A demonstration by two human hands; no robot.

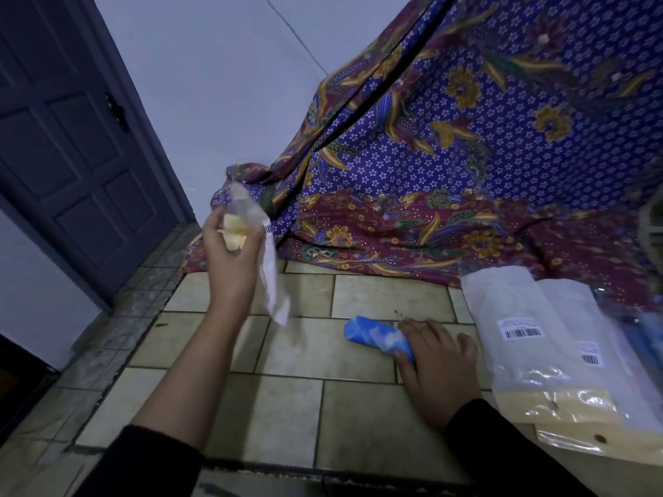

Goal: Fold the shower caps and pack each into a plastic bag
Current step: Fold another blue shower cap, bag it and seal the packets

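Observation:
My left hand (229, 252) is raised above the tiled counter and grips a clear plastic bag (267, 267) that holds a folded yellow shower cap (234, 231). The bag's white flap hangs down below my fingers. A blue and white shower cap (373, 337), rolled into a short bundle, lies on the tiled counter (294, 389). My right hand (436, 367) rests on its right end, fingers curled over it.
A stack of clear plastic bags (527, 338) with barcode labels lies at the right of the counter. A patterned blue and maroon cloth (448, 166) drapes across the back. A dark door (71, 145) stands at the left, beyond the counter's edge.

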